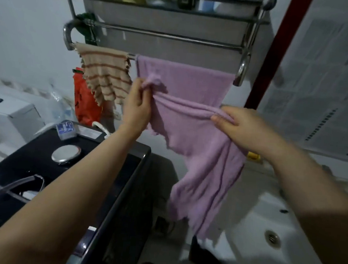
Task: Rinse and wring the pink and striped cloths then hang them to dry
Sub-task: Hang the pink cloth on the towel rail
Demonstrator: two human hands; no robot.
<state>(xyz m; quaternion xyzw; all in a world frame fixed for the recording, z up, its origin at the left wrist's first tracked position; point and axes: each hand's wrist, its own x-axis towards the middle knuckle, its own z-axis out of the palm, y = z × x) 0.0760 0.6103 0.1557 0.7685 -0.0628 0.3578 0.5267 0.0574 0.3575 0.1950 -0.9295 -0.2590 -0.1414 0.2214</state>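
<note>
While the striped cloth [106, 76] hangs on the lowest rail [132, 56] at left, the pink cloth [190, 116] is draped beside it, my left hand [137, 105] bunching its corner, my right hand [240, 125] pinching a fold.

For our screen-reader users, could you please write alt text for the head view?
Both hands, left hand and right hand, grip a pink cloth draped over a chrome towel rail. A striped cloth hangs on the same rail, to its left.
</note>
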